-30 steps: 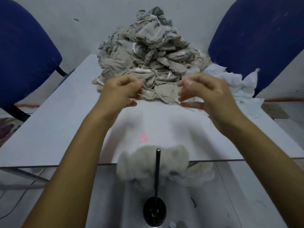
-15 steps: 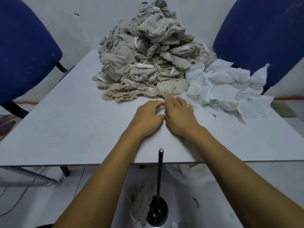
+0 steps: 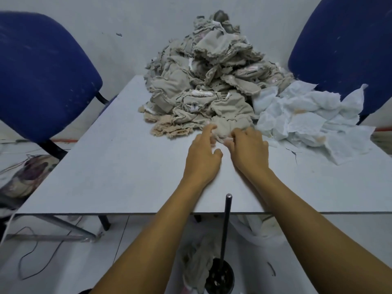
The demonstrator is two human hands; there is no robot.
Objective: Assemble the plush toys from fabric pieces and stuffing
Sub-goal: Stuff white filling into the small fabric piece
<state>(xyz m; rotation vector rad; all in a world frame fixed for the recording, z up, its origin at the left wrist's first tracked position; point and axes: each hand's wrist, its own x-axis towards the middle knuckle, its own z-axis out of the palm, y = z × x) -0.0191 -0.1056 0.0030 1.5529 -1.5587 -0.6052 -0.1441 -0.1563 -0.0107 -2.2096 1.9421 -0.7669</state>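
Both hands reached pile edge | left hand [image 3: 202,154], right hand [image 3: 248,149] grip beige piece [image 3: 224,127]

Beige-grey fabric pieces [image 3: 203,81] with frayed edges, some white and pink trim; pale blue-white fabric pieces [image 3: 307,119] with faint orange marks. Light grey table [image 3: 106,166]. 2 dark blue chairs [image 3: 42,75]. Black rod [image 3: 226,225].

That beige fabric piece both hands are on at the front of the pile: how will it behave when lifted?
The beige fabric piece lies crumpled with frayed edges, so it will likely hang limp. It looks thin, so probably light. It touches the beige pile, so neighbours may drag along as the left hand and right hand pull.
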